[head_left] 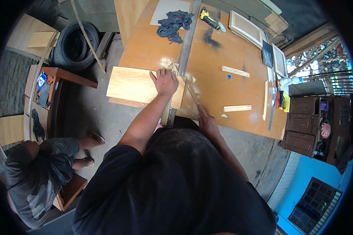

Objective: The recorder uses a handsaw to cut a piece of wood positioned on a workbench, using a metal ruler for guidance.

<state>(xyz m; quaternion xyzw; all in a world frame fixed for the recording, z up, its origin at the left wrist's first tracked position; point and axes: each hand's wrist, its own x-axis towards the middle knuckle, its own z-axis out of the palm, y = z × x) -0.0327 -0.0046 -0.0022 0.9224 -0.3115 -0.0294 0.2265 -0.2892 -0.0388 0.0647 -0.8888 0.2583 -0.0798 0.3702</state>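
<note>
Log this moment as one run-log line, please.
left hand: flat on light board | right hand: thin tool, near bench edge | straightedge: between

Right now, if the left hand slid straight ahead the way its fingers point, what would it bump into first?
The left hand lies flat on a pale wood panel, fingers pointing up the workbench. Straight ahead, it would probably first meet the long grey straightedge lying close past the fingertips; the dark rag lies farther on.

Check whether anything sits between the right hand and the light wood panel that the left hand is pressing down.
Only the long metal straightedge lies between them, along the light wood panel's right edge. The left hand lies flat on the panel; the right hand is at the near table edge, with bare tabletop otherwise.
</note>
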